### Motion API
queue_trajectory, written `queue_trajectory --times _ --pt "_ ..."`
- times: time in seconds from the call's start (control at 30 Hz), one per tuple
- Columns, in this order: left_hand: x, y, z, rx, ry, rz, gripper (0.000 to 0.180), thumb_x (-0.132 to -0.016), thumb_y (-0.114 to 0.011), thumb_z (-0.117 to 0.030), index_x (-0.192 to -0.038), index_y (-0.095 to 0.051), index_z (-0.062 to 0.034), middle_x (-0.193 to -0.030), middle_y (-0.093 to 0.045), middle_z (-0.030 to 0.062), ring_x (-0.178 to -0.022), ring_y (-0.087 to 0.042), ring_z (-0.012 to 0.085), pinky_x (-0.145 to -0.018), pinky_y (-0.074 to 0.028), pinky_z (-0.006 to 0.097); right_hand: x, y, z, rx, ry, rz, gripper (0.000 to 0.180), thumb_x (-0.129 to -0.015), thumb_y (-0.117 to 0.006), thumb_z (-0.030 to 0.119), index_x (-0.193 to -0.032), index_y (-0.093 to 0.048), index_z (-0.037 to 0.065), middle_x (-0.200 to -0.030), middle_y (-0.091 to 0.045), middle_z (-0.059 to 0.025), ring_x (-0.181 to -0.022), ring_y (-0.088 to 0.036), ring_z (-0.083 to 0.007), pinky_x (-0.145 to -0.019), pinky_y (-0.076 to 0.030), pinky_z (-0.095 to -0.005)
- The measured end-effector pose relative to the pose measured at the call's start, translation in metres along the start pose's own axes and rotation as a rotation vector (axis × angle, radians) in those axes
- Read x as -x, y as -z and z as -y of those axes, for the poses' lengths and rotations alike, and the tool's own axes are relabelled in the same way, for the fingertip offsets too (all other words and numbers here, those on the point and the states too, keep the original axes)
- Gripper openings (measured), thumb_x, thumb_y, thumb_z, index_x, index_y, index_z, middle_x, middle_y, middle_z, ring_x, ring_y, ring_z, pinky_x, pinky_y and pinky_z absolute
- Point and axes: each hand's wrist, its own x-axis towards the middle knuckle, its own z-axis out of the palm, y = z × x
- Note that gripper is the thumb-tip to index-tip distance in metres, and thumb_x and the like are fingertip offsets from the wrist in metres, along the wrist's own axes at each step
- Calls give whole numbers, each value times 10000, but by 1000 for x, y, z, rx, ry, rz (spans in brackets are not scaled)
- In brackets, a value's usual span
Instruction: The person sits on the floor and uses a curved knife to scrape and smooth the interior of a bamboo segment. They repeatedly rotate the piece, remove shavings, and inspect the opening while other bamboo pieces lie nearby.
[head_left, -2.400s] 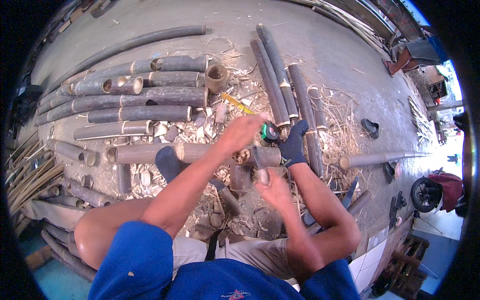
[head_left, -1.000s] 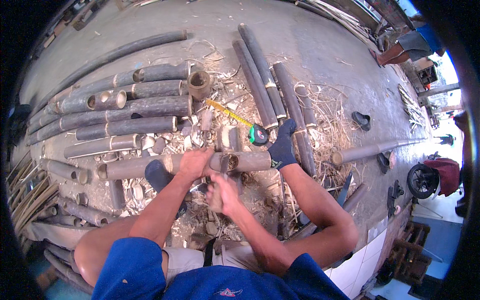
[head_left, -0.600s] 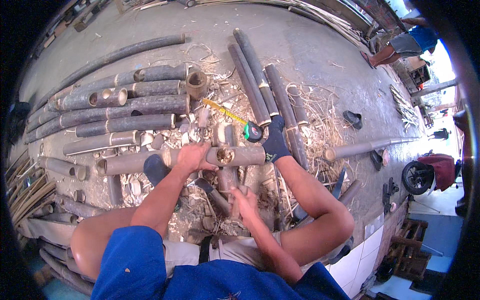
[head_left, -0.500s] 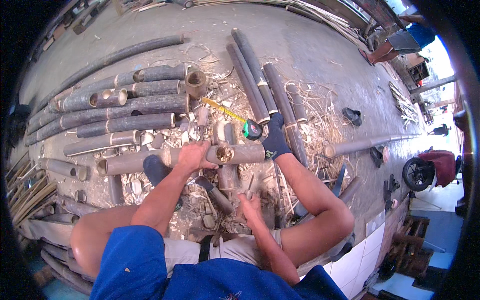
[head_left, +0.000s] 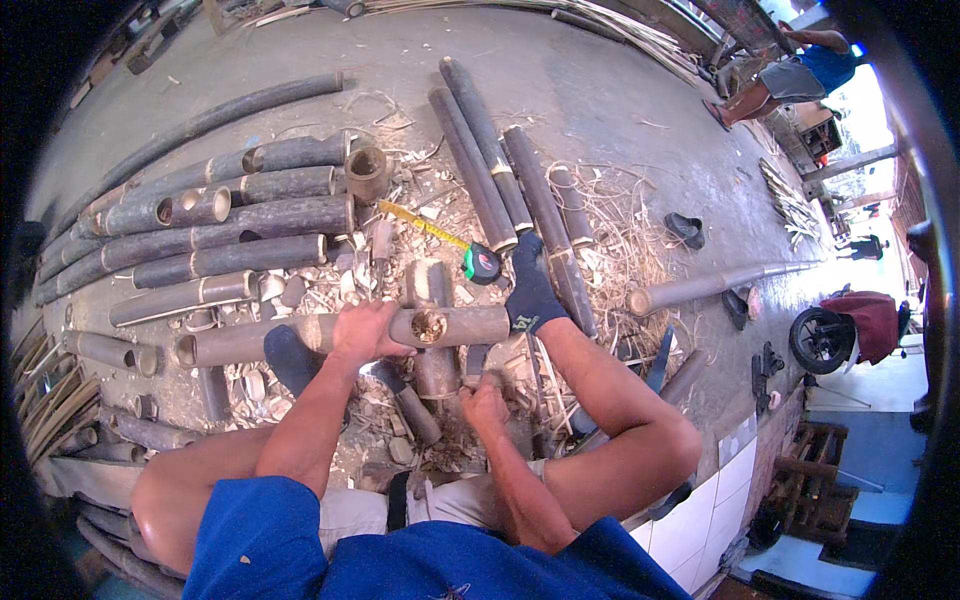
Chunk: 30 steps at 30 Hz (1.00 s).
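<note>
A brown bamboo pole (head_left: 255,342) lies crosswise in front of me, with a round hole cut in its top near the right end. My left hand (head_left: 362,328) is closed over the pole just left of that hole. My right hand (head_left: 485,400) is closed around the handle of a bladed hand tool (head_left: 476,360); its flat grey blade points up toward the pole, below and right of the hole. A thicker bamboo piece (head_left: 437,372) passes under the pole. My dark-socked feet (head_left: 535,290) are by the pole, one at its right end, the other across its left part.
Several dark bamboo lengths (head_left: 290,215) lie at the left, more (head_left: 475,150) beyond the pole. A tape measure (head_left: 482,265) lies partly pulled out among pale chips. A short bamboo cup-like piece (head_left: 368,175) stands upright. Another person (head_left: 790,80) is far right, and a motorbike wheel (head_left: 822,340) nearer.
The whole view has shifted slightly. My right hand has moved closer to the pole, and the tool's blade now shows broad instead of narrow. My left hand stays on the pole.
</note>
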Motion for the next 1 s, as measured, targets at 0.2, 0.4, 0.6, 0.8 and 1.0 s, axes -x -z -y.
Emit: queue_trajectory --times 0.2,0.4,0.6,0.8,1.0 --pt "-1 -1 0 -6 33 0 936 -569 -845 -689 -1309 -617 -162 -1167 -704 100 -1061 -690 315 -924 -520 472 17 40 44 -397 462 -149 577 -918 -689 338 -1384 -565 20 -1245 -652 -261 -1145 -633 -413 -982 -504 -455" --pt "-19 -4 3 218 47 -74 853 -682 -789 -680 -1286 -640 -96 -1139 -703 204 -1081 -667 392 -922 -517 482 73 175 43 -908 572 -63 428 -961 -702 202 -1325 -612 -4 -994 -689 -120 -914 -651 -150 -835 -547 -319" --pt "-85 -25 43 279 199 -413 640 -857 -772 -419 -1249 -570 44 -1202 -655 299 -1115 -632 472 -957 -490 520 149 315 -64 -595 492 -922 276 -1010 -627 146 -1233 -644 -15 -946 -705 -89 -875 -670 -148 -823 -545 -298" --pt "-129 -47 90 119 293 -264 529 -830 -770 -273 -1170 -569 80 -1155 -645 343 -1071 -627 490 -945 -484 533 172 307 -167 -575 -86 -1208 331 -1014 -624 198 -1270 -640 -10 -885 -711 -92 -808 -668 -155 -762 -539 -313" --pt "-133 -46 124 275 394 -269 584 -886 -609 -353 -1159 -533 158 -1161 -623 361 -1051 -621 472 -951 -454 524 149 206 -253 -355 -307 -983 347 -937 -675 239 -1190 -640 6 -910 -706 -240 -819 -698 -425 -738 -557 -490"
